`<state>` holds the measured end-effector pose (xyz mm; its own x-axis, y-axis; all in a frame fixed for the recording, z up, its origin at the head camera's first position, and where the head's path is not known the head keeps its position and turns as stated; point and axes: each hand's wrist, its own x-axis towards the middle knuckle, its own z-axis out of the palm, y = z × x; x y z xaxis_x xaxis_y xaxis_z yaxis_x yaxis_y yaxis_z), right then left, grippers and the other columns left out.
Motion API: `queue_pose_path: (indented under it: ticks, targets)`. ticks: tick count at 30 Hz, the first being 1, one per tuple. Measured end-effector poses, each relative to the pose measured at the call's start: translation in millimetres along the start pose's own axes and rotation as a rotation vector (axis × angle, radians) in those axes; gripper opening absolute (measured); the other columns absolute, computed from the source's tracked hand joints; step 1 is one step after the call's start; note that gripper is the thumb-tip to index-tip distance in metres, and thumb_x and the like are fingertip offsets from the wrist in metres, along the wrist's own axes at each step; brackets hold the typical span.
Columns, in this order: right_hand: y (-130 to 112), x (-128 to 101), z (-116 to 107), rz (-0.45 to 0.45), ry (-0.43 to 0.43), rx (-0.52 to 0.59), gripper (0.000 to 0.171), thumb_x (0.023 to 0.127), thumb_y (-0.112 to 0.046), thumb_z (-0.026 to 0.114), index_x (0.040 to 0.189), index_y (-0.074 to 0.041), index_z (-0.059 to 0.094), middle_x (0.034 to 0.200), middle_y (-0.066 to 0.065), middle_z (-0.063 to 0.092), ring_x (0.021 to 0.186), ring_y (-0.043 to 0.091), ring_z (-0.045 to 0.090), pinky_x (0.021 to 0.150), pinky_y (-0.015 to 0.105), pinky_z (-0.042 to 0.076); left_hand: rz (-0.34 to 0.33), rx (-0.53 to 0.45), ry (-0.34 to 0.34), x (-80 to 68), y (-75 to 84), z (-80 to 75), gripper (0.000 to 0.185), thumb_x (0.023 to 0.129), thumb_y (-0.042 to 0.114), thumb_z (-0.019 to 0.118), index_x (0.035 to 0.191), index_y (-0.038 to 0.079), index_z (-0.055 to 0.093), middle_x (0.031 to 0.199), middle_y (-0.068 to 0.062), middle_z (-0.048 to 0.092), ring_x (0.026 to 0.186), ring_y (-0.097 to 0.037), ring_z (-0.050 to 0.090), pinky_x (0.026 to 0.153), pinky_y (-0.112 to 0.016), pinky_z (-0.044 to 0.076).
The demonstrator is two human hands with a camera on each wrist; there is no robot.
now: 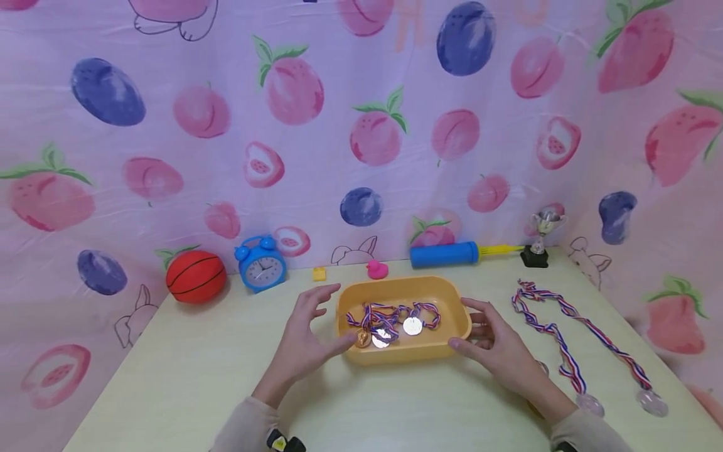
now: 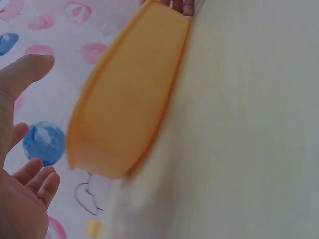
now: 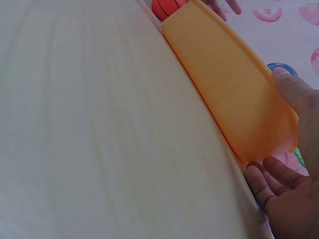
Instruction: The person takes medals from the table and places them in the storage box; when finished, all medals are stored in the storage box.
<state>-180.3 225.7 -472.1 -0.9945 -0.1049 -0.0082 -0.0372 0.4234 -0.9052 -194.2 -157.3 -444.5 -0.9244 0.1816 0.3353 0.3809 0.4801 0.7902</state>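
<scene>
Both hands (image 1: 395,342) flank yellow tray (image 1: 407,355) w/ medals (image 1: 390,323).

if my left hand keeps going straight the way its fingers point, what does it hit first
Probably the yellow tray. The left hand sits open just off the tray's left end, fingers angled toward its rim, though depth is hard to judge.

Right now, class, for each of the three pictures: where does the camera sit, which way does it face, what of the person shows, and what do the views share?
Head: worn high, facing forward and down at the pale table; both hands flank the orange plastic tray of ribboned medals.
Left wrist: low beside the left hand, looking along the tray's wall; open fingers show.
Right wrist: low beside the right hand, facing the tray; thumb and fingers show.
Shared: tray and table appear in all three.
</scene>
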Motion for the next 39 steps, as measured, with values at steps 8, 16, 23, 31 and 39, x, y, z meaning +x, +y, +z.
queue_pose_path:
  ticks: [8, 16, 23, 31, 39]
  targets:
    - [3, 1, 0, 0.013, 0.003, -0.006, 0.087, 0.099, -0.044, 0.086, 0.170, -0.032, 0.037, 0.150, 0.014, 0.061, 0.130, 0.030, 0.069, 0.102, 0.035, 0.063, -0.088, -0.200, -0.011, -15.9, -21.3, 23.4, 0.084, 0.091, 0.022, 0.095, 0.164, 0.021, 0.053, 0.165, 0.001, 0.048, 0.156, -0.033, 0.049, 0.125, -0.058, 0.045]
    - [3, 0, -1, 0.012, 0.004, -0.014, 0.088, 0.099, -0.046, 0.086, 0.170, -0.033, 0.037, 0.151, 0.013, 0.060, 0.130, 0.030, 0.068, 0.102, 0.035, 0.063, -0.171, -0.263, 0.000, -20.3, -26.9, 33.5, 0.075, 0.096, 0.023, 0.091, 0.161, 0.021, 0.056, 0.164, 0.000, 0.052, 0.154, -0.035, 0.052, 0.126, -0.056, 0.044]
    - [1, -1, -1, 0.021, 0.007, -0.027, 0.090, 0.099, -0.048, 0.085, 0.171, -0.030, 0.035, 0.152, 0.016, 0.060, 0.130, 0.031, 0.068, 0.105, 0.041, 0.063, -0.166, -0.263, 0.009, -18.7, -29.3, 35.3, 0.067, 0.097, 0.022, 0.090, 0.158, 0.020, 0.061, 0.167, -0.001, 0.050, 0.154, -0.035, 0.051, 0.124, -0.055, 0.046]
    - [1, 1, -2, 0.002, 0.001, -0.003, 0.089, 0.099, -0.045, 0.086, 0.171, -0.031, 0.036, 0.152, 0.015, 0.060, 0.130, 0.029, 0.068, 0.103, 0.037, 0.063, -0.162, -0.253, 0.031, -18.7, -29.3, 34.0, 0.070, 0.095, 0.023, 0.092, 0.158, 0.021, 0.062, 0.171, -0.001, 0.048, 0.153, -0.033, 0.053, 0.121, -0.052, 0.050]
    - [-3, -1, -1, -0.007, -0.003, -0.006, 0.089, 0.099, -0.044, 0.087, 0.171, -0.029, 0.036, 0.153, 0.016, 0.060, 0.130, 0.030, 0.067, 0.098, 0.029, 0.062, -0.181, -0.245, 0.034, -20.2, -30.2, 33.2, 0.071, 0.096, 0.025, 0.092, 0.159, 0.022, 0.060, 0.170, 0.003, 0.049, 0.151, -0.032, 0.055, 0.121, -0.052, 0.051]
